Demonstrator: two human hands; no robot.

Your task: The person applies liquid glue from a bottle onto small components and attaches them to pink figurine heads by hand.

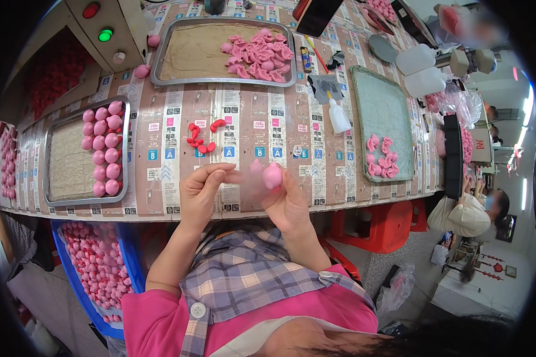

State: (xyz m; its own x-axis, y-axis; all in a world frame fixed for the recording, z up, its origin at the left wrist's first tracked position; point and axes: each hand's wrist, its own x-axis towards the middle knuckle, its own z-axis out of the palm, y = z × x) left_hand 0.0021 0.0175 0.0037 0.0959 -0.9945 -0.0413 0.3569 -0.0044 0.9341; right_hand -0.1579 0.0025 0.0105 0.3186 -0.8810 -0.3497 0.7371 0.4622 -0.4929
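My right hand [288, 204] grips a round pink toy part [273, 177] between thumb and fingers, near the table's front edge. Beside that part is a smeared pink shape, too blurred to make out. To its left, my left hand [200, 191] has thumb and forefinger pinched together, tips pointing at the pink part. Motion blurs those fingertips, so whatever they may hold is hidden. Just beyond my left hand, several small red curved pieces [200, 141] lie loose on the table.
A tray [184, 53] of pink pieces lies at the back, another tray [71, 160] with pink balls at left. A greenish tray [381, 107] and a white glue bottle [339, 116] are to the right. A blue bin [80, 300] of pink parts stands lower left, red stools [375, 229] lower right.
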